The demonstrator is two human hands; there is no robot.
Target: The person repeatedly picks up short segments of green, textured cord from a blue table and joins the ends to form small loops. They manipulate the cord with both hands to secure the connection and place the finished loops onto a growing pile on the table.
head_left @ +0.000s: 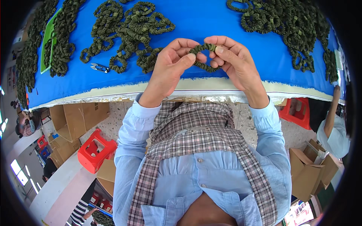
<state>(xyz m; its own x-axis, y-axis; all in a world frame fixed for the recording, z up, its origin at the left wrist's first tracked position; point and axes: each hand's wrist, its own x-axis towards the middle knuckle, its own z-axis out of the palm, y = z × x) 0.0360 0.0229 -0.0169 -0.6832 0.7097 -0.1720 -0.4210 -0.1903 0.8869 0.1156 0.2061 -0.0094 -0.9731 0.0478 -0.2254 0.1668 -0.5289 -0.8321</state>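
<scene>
Between my two hands, above the near edge of the blue-covered table, is a dark green gathered scrunchie (205, 48). My left hand (174, 62) pinches its left side between thumb and fingers. On the opposite side, my right hand (234, 60) grips it with the thumb pressed on a smoother, lighter green bit of the band. The ring hangs slightly open, and its lower loop shows between the hands. Just left of my left hand lies a loose pile of similar scrunchies (137, 32), some close to my wrist.
Small thread snips (100, 67) lie on the blue cloth (86, 81). A green tray (46, 41) sits at the left among more scrunchies. Another heap of scrunchies (284, 22) covers the far right. Red stools (96, 150) and cardboard boxes (81, 118) stand below; a co-worker's arm (332, 113) is at right.
</scene>
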